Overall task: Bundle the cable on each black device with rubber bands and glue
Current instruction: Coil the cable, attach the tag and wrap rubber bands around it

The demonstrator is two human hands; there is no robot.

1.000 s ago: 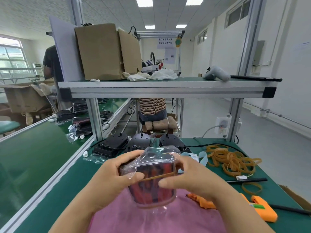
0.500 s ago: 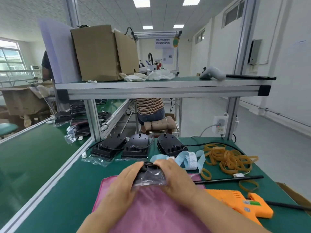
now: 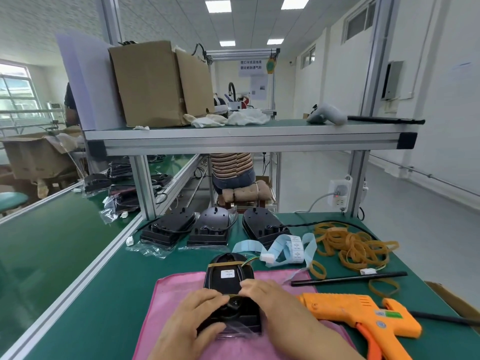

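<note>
Black plastic device lies flat on the pink cloth mat at 6 o'clock of the green bench, white label up. One tan rubber band already crosses its far end. Thin coloured cable with a white connector exits toward 1 o'clock.

Left hand grips the device's near-left edge, fingers curled over it. Right hand pinches a second tan band stretched across the near half, thumb and forefinger closed on it. Crinkled clear plastic wrap sits under the near end.

Orange hot glue gun lies on its side at 3 o'clock, nozzle pointing toward the right hand, just beside it. Black glue stick rod lies at 2 o'clock. Pile of loose tan rubber bands further out at 2 o'clock. Strip of pale blue label tape at 1 o'clock, between the device and the pile.

Three more black devices in a row at 12 o'clock, near the frame post.
</note>
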